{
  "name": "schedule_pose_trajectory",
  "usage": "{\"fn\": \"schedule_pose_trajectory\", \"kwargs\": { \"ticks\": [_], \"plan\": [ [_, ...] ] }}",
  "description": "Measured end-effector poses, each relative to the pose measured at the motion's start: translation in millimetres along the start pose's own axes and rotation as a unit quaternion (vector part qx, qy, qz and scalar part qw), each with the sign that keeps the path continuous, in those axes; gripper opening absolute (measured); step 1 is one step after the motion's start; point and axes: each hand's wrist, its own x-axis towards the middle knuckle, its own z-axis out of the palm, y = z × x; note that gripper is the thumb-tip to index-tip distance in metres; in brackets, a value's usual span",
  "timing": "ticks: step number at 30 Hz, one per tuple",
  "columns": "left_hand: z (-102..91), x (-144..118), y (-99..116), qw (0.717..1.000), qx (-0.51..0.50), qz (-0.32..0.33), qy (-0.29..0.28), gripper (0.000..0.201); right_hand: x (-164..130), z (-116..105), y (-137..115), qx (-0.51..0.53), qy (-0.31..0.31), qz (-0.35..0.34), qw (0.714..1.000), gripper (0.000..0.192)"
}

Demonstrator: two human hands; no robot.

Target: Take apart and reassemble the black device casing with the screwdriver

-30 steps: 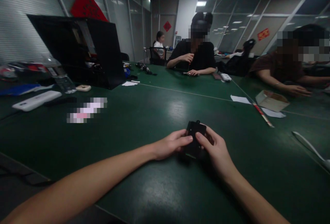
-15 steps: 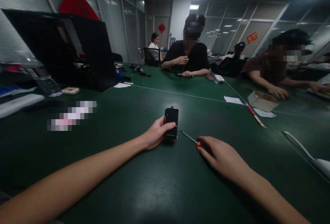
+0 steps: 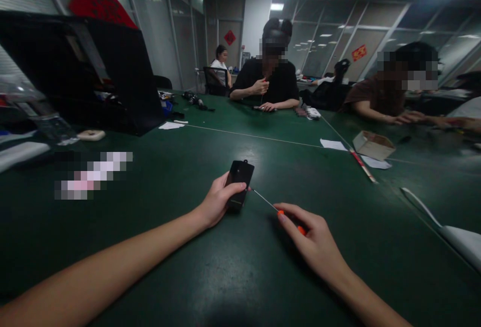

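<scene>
Left hand [image 3: 219,197]: pinches black box [image 3: 241,172], likely keeping it still.
Right hand [image 3: 316,236]: pinches screwdriver [image 3: 280,212] by handle, likely to aim.

Matt plastic-looking black case [image 3: 242,171], shiny metal screwdriver shaft [image 3: 265,199], smooth glossy tabletop [image 3: 225,262]

On the left of the green desk [image 3: 180,166] stands a big black box [image 3: 131,76], a clear bottle [image 3: 52,120] near it. A person in black [image 3: 283,82] sits at the far side. To the right I see a small open box [image 3: 370,147] and a red-and-white stick [image 3: 363,166].
</scene>
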Motion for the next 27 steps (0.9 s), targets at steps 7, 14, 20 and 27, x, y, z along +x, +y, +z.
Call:
{"fn": "schedule_pose_trajectory", "kwargs": {
  "ticks": [7, 14, 20, 27],
  "plan": [
    [1.6, -2.5, 0.1, 1.0, 0.013, 0.024, 0.008, 0.026, -1.3, 1.4, 1.1, -0.007, -0.021, -0.027, 0.999, 0.028],
    [1.1, 0.3, -2.5, 1.0, 0.003, 0.004, -0.003, 0.03, -1.5, 2.4, 1.8, -0.017, -0.037, -0.027, 0.999, 0.029],
    [1.0, 2.8, -3.6, 1.0, 0.004, 0.01, -0.011, 0.029, 0.1, 3.4, 3.0, -0.026, -0.04, -0.024, 0.999, 0.03],
    [-0.1, 3.3, -5.7, 1.0, 0.018, 0.008, -0.012, 0.032, -0.9, 3.3, 4.0, -0.024, -0.03, -0.016, 0.999, 0.029]
  ]
}}
